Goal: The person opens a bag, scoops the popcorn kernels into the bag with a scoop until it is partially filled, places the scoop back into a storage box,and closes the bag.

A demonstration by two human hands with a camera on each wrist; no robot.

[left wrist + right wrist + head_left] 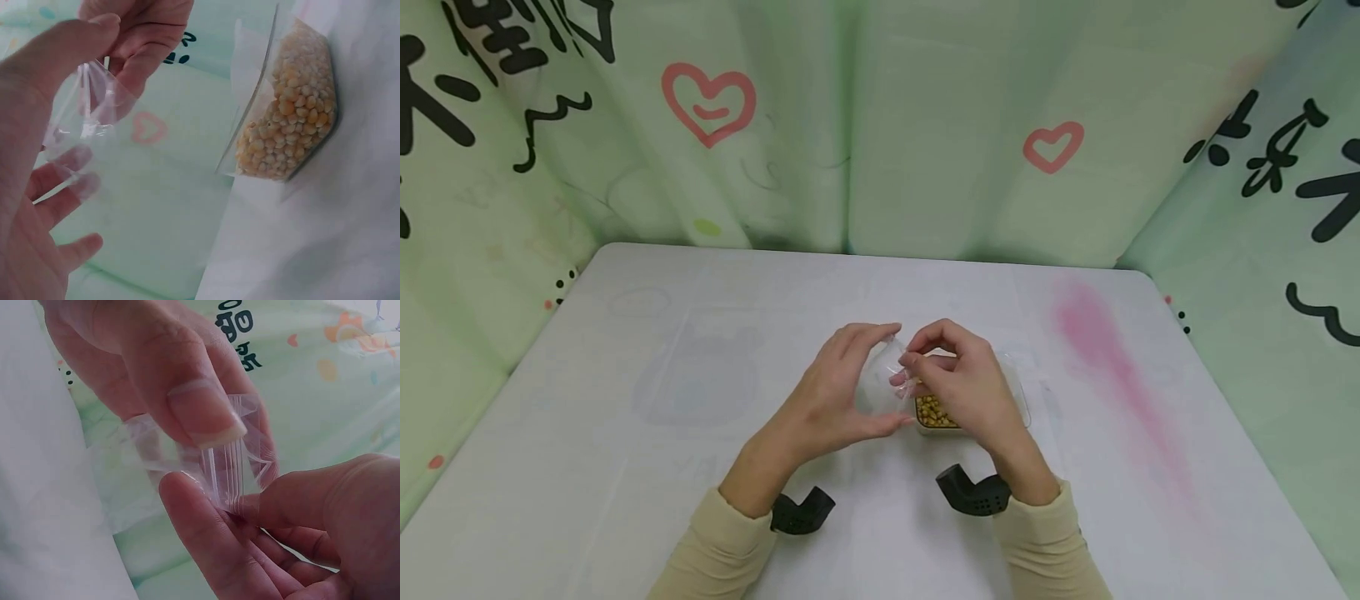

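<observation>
A clear plastic zip bag (887, 367) is up between both hands, above the table. My left hand (835, 379) bends in a wide C around it, thumb nearer me and fingers on the far side. From the right, my right hand (958, 371) pinches the bag's edge between thumb and fingers. Ridged zip lines run along the bag (232, 475) in the right wrist view, close to both thumbs. Just behind the right hand sits a clear box of corn kernels (932, 412); the left wrist view shows the kernels (287, 112) piled inside.
A white cloth with a pink streak (1112, 367) covers the table (587, 400). Green curtains (940, 83) with red hearts and black lettering hang behind and at both sides. Black cameras (805, 510) are worn on the wrists.
</observation>
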